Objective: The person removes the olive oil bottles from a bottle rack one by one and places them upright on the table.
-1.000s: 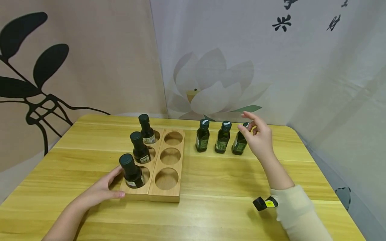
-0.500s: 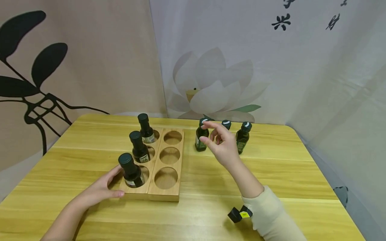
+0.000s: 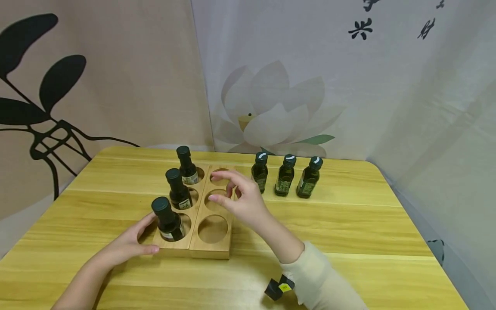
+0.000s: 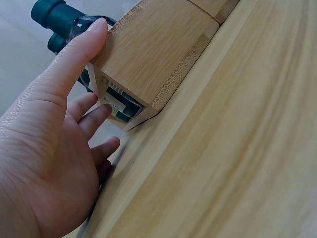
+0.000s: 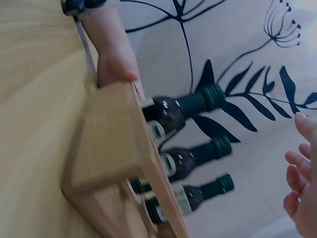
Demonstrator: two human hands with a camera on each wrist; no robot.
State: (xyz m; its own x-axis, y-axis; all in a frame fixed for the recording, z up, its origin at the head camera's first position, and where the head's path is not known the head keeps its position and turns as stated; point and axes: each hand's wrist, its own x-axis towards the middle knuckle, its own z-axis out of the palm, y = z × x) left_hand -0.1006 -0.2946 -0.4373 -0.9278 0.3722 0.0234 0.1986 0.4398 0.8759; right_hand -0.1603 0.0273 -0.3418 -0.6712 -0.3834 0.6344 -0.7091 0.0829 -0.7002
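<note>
R hand point(image 3: 247, 201) moving left, btls point(image 3: 285, 177) to over R rack point(image 3: 211, 254), fingers apart; L hand point(image 3: 125, 244) wide-fingered at L rack point(image 3: 174, 253).

Room before loose bottles point(image 3: 285, 178); racked bottles point(image 3: 178, 189) block left row of rack point(image 3: 211, 255); right grip point(image 3: 246, 198) above right row.

Backdrop's basically two pale hangings point(image 3: 387, 94), fabric by the look of the soft creases, meeting at a thin, near-vertical seam point(image 3: 202, 73). Left one's beige with chunky black leaves point(image 3: 62, 79) on a knotty stem point(image 3: 55, 178); right one's greyer, with a big washed-out lotus point(image 3: 271, 125), a little green leaf point(image 3: 317, 139) and some black brush-style characters point(image 3: 360, 29) up top. Right wrist view also catches a wispy flower head print point(image 5: 277, 29). Tabletop's point(image 3: 348, 215) yellowish wood with streaky grain and rounded far corners. Light's soft, with a mild shine on the wood up front.
</note>
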